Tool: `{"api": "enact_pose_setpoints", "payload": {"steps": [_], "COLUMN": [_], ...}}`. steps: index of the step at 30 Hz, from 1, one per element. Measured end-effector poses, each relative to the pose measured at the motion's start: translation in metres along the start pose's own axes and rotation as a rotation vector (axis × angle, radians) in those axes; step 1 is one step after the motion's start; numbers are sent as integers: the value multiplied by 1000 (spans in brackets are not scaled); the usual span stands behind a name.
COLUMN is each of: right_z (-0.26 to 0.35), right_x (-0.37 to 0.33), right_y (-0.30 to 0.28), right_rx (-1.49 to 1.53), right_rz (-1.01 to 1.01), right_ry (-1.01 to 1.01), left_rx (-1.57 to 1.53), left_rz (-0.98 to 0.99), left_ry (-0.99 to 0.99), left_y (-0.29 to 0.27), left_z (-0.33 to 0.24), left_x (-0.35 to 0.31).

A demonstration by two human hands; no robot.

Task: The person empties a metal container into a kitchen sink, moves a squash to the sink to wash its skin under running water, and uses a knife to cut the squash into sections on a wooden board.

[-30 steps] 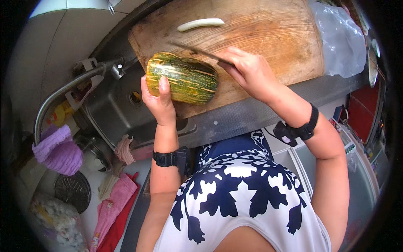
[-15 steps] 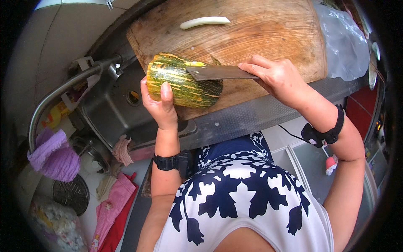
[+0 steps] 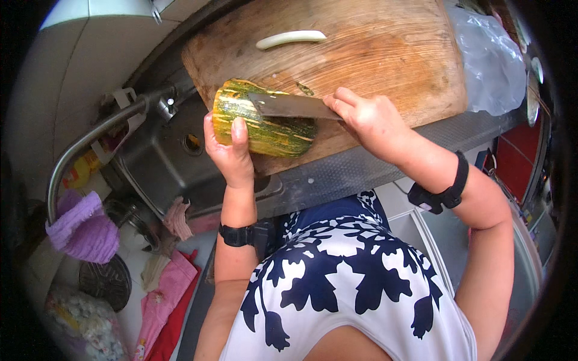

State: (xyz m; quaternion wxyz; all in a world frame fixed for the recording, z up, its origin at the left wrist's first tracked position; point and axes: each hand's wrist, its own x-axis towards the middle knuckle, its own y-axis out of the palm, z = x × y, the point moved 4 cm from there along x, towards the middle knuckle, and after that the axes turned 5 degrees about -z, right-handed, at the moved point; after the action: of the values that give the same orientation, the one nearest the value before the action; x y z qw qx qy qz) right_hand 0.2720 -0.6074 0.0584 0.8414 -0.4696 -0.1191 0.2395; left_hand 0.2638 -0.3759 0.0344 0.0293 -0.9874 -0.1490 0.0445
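A green pumpkin with yellow stripes (image 3: 271,133) lies on its side at the near left edge of the wooden cutting board (image 3: 385,54). My left hand (image 3: 232,147) is closed round its left end, thumb on the near side. My right hand (image 3: 367,117) grips a cleaver (image 3: 295,106), its handle hidden in my fingers. The broad blade lies against the pumpkin's upper skin, its tip near the left end. A small strip of green peel (image 3: 305,89) rests on the board just beyond the blade.
A white peeled stick-shaped vegetable (image 3: 291,40) lies farther back on the board. A clear plastic bag (image 3: 487,63) is at its right. The metal sink (image 3: 153,159) sits to the left, with a curved tap (image 3: 84,141) and a purple cloth (image 3: 84,228) hanging from it.
My right hand and the cleaver have moved left along the pumpkin. A strip of peel now shows on the board beyond the blade. My left hand keeps its hold.
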Motion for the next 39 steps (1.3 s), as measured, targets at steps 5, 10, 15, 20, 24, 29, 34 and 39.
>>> {"api": "enact_pose_setpoints", "payload": {"steps": [5, 10, 15, 20, 24, 29, 34, 39], "right_z": [2, 9, 25, 18, 17, 34, 35, 31], "right_x": [-5, -14, -27, -25, -25, -33, -32, -33], "right_y": [7, 16, 32, 40, 40, 45, 54, 51], "right_rx": [41, 54, 109, 152, 165, 222, 217, 272], "right_rz": [-21, -36, -87, -133, -164, -191, -207, -271], "right_ry": [107, 168, 281, 274, 282, 347, 436, 434], "left_rx": [-10, 39, 84, 56, 95, 96, 129, 138], "left_rz": [14, 86, 142, 170, 188, 240, 243, 242], "left_ry": [-7, -27, -41, -38, -18, -42, 2, 24], "left_y": [1, -2, -6, 2, 2, 3, 7, 9], "left_z": [0, 0, -2, -7, -7, -8, -10, -9], "left_x": [2, 10, 16, 17, 22, 26, 26, 26]}}
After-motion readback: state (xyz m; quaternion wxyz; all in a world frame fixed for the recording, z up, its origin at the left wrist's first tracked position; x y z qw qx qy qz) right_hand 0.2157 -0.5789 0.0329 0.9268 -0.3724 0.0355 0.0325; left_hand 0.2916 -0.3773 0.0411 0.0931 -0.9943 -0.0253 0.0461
